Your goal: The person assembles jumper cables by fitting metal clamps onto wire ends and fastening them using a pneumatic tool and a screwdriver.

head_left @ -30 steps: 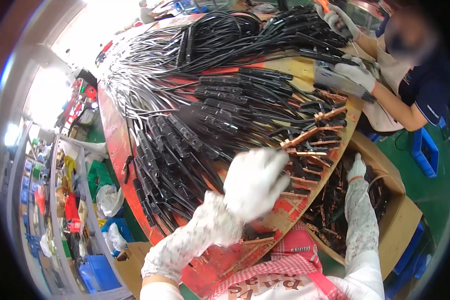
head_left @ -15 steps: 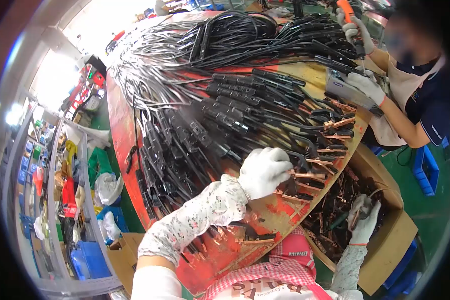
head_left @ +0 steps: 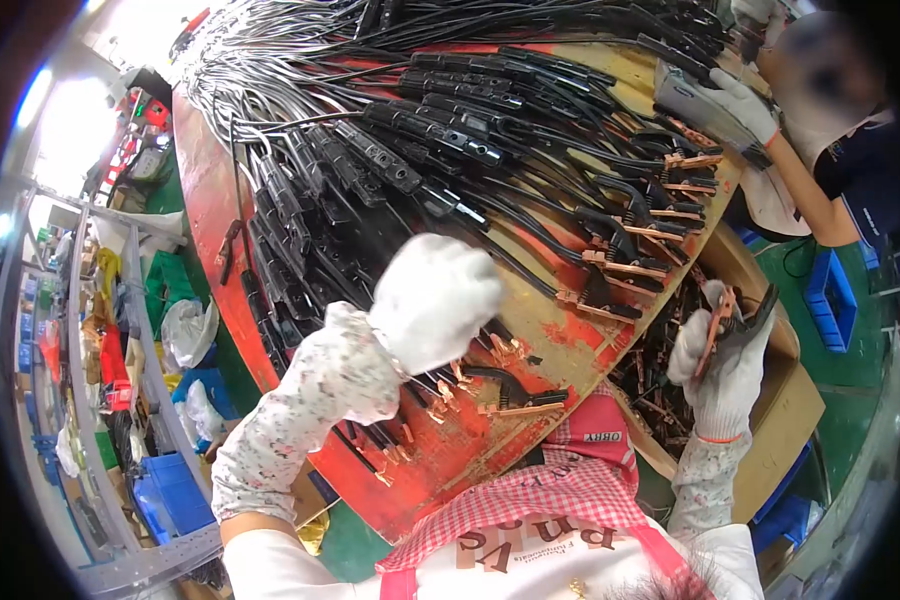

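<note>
My left hand (head_left: 435, 305), in a white glove, is curled closed and slightly blurred above the table. Whatever its fingers may hold is hidden; bare copper cable ends (head_left: 450, 385) lie just below it. My right hand (head_left: 725, 375), also gloved, grips a welding electrode holder (head_left: 716, 325) with copper jaws and a black lever, above the cardboard box. Another electrode holder (head_left: 520, 395) lies alone near the table's front edge. Further right, several similar electrode holders (head_left: 620, 265) are lined up along the edge with black cables attached.
The cardboard box (head_left: 785, 430) beside the table contains many copper-jawed parts. Bundled black cables with long black housings (head_left: 390, 160) cover much of the red-and-yellow table (head_left: 450, 490). Across the corner, a co-worker's gloved hand (head_left: 745, 105) touches a grey block. A blue crate (head_left: 832, 300) sits on the floor.
My left hand has moved left, away from the row of electrode holders to above the bare cable ends. My right hand has risen from inside the box with an electrode holder. The view has shifted.
</note>
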A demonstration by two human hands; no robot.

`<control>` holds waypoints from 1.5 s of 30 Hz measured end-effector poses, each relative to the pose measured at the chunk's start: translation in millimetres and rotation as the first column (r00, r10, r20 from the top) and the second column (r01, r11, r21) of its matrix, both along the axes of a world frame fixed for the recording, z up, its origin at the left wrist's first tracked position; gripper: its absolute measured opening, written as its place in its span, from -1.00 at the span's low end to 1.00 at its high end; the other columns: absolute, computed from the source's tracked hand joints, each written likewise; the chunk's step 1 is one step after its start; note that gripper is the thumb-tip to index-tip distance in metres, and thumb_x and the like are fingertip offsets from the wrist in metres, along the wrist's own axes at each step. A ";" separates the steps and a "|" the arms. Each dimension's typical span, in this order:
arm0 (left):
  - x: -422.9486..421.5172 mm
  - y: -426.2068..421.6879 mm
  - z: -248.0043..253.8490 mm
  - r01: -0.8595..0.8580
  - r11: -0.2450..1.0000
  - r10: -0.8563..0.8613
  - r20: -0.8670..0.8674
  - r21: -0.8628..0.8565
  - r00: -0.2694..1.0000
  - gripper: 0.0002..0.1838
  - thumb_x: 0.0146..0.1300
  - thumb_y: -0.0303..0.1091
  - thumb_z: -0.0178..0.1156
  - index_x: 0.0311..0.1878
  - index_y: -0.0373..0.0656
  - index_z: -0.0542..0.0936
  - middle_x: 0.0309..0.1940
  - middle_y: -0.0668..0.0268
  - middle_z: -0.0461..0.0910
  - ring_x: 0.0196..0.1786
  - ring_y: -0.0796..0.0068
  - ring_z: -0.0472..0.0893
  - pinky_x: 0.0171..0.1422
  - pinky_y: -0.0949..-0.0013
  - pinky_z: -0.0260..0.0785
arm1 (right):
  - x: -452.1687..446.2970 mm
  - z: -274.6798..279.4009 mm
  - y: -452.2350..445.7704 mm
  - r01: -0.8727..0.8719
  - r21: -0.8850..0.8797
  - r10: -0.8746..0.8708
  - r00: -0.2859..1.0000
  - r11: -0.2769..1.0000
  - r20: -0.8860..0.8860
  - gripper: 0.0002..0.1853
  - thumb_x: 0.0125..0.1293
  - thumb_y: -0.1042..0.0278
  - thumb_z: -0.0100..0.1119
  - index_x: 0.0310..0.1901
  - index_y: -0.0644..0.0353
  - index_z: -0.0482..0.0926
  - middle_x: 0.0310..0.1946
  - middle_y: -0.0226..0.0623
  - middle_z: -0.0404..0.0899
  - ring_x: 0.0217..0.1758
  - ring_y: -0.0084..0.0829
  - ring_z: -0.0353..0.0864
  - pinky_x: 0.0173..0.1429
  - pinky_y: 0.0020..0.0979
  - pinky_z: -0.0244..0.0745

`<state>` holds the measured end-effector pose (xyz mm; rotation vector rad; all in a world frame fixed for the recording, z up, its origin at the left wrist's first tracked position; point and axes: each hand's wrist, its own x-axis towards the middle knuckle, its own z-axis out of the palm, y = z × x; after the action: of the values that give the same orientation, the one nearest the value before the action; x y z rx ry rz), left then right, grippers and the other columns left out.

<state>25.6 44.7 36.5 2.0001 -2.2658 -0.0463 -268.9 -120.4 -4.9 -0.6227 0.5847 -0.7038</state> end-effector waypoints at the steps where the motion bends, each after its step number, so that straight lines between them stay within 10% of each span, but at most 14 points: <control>1: -0.2 -2.0 -3.9 0.009 1.000 -0.009 -0.007 -0.012 1.000 -0.92 0.11 -0.37 0.30 -0.30 -0.01 0.64 -0.30 0.33 0.59 -0.11 0.20 0.62 0.11 0.17 0.46 | 7.4 8.8 1.8 -0.041 0.032 0.040 0.998 0.999 0.053 -0.15 0.45 -0.54 -0.28 0.29 0.16 0.45 -0.43 -0.26 0.49 -0.52 -0.35 0.47 -0.53 -0.30 0.40; 3: -2.0 -9.4 -8.7 0.134 0.991 -0.136 0.237 0.026 0.962 -0.89 0.07 -0.37 0.25 -0.33 0.00 0.52 -0.33 0.34 0.48 -0.10 0.26 0.56 0.15 0.18 0.40 | 12.4 8.9 3.1 -0.221 0.049 0.208 0.959 0.974 0.190 -0.19 0.49 -0.44 -0.22 0.34 0.21 0.40 -0.26 -0.04 0.59 -0.36 -0.11 0.63 -0.39 -0.17 0.62; 8: 38.8 -19.1 -13.1 0.225 0.974 -0.218 0.169 -0.025 0.961 -0.88 0.09 -0.30 0.28 -0.37 0.01 0.51 -0.37 0.37 0.47 -0.16 0.30 0.53 0.01 0.19 0.36 | 22.4 -14.4 33.2 -0.412 0.041 0.408 0.909 0.910 0.079 -0.40 0.46 0.05 0.19 0.30 0.39 0.41 -0.27 -0.12 0.61 -0.33 -0.37 0.66 -0.27 -0.37 0.67; 13: 40.0 -36.7 -22.7 0.201 0.979 -0.202 -0.192 -0.023 0.960 -0.85 0.03 -0.26 0.38 -0.43 0.03 0.57 -0.49 0.40 0.53 -0.32 0.24 0.58 -0.15 0.19 0.38 | 40.4 -8.8 38.6 -0.488 -0.037 0.416 0.780 0.872 -0.468 -0.61 0.49 0.20 0.19 0.17 0.33 0.58 -0.13 -0.31 0.66 -0.21 -0.57 0.62 -0.21 -0.51 0.58; 16: 29.7 -34.6 -35.9 0.172 0.985 -0.171 -0.141 0.001 0.975 -0.84 0.00 -0.29 0.40 -0.41 0.01 0.57 -0.50 0.38 0.56 -0.39 0.22 0.60 -0.21 0.20 0.36 | 58.3 -25.8 35.4 -0.460 -0.449 0.181 0.825 0.766 -0.536 -0.64 0.45 0.21 0.25 0.11 0.30 0.61 -0.08 -0.29 0.69 -0.09 -0.46 0.68 0.03 -0.42 0.58; 19: 21.7 -39.4 -23.5 0.171 0.982 -0.162 -0.118 0.075 0.980 -0.78 0.15 -0.12 0.34 -0.45 -0.05 0.63 -0.50 0.32 0.59 -0.33 0.19 0.65 -0.19 0.17 0.43 | 67.3 -13.9 25.3 -0.604 -0.657 -0.048 0.719 0.452 -0.694 -0.65 0.36 0.25 0.27 0.11 0.21 0.62 -0.10 -0.09 0.68 -0.08 -0.21 0.74 0.00 -0.39 0.58; 24: 19.7 -36.8 -24.5 0.168 0.985 -0.175 -0.233 -0.049 0.957 -0.81 0.12 -0.24 0.38 -0.42 -0.05 0.56 -0.51 0.34 0.54 -0.36 0.19 0.61 -0.25 0.15 0.34 | 61.8 -25.3 33.3 -0.596 -0.524 0.204 0.756 0.608 -0.622 -0.54 0.44 -0.03 0.16 0.16 0.16 0.58 -0.32 -0.10 0.72 -0.25 -0.12 0.78 -0.13 -0.26 0.63; 27: 19.4 -35.6 -25.6 0.184 0.978 -0.202 -0.242 -0.096 0.949 -0.84 0.03 -0.32 0.37 -0.37 -0.05 0.56 -0.50 0.35 0.51 -0.39 0.21 0.57 -0.27 0.16 0.31 | 88.5 5.5 42.0 -0.763 -0.509 0.037 0.568 0.399 -0.822 -0.43 0.42 -0.22 0.15 0.17 0.13 0.55 -0.36 -0.06 0.72 -0.29 -0.06 0.77 -0.20 -0.17 0.63; 34: 10.1 -35.4 -13.7 0.184 0.979 -0.201 -0.308 -0.084 0.930 -0.80 0.06 -0.36 0.32 -0.20 -0.08 0.62 -0.46 0.32 0.56 -0.33 0.19 0.62 -0.25 0.16 0.36 | 105.4 -6.8 40.8 -0.619 -0.749 -0.054 0.761 0.236 -0.646 -0.70 0.43 0.00 0.21 -0.14 0.09 0.58 -0.54 -0.14 0.64 -0.48 -0.08 0.69 -0.44 -0.15 0.53; 40: 17.2 -40.5 -10.0 0.304 0.950 -0.251 -0.414 0.068 0.875 -0.83 0.04 -0.37 0.40 -0.27 -0.07 0.66 -0.51 0.25 0.59 -0.39 0.12 0.62 -0.30 0.12 0.39 | 96.0 -2.6 23.2 -0.593 -0.777 -0.063 0.802 -0.211 -0.594 -0.87 0.23 0.31 0.26 -0.19 0.01 0.58 -0.59 -0.29 0.61 -0.54 -0.19 0.67 -0.47 -0.20 0.53; 42: 18.9 -42.1 -3.1 0.280 0.953 -0.201 -0.453 0.113 0.868 -0.85 0.10 -0.38 0.38 -0.24 -0.08 0.68 -0.51 0.23 0.61 -0.39 0.11 0.64 -0.30 0.12 0.42 | 82.7 7.4 16.0 -0.643 -0.747 -0.058 0.763 -0.171 -0.644 -0.84 0.16 0.46 0.22 -0.21 0.04 0.59 -0.54 -0.32 0.64 -0.48 -0.16 0.70 -0.41 -0.23 0.57; 45: 17.6 -44.1 -4.7 0.230 0.962 -0.117 -0.540 0.147 0.834 -0.86 0.20 -0.38 0.34 -0.16 -0.09 0.71 -0.48 0.19 0.66 -0.35 0.11 0.69 -0.29 0.16 0.49 | 52.0 -11.4 21.2 -0.577 -0.683 -0.005 0.762 0.448 -0.647 -0.78 0.19 0.61 0.16 -0.13 0.16 0.62 -0.38 -0.24 0.74 -0.33 -0.23 0.78 -0.24 -0.35 0.65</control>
<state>43.2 0.6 31.8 1.5799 -2.1194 -0.7809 -216.9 -99.2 -16.3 -1.9362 0.6118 -0.3962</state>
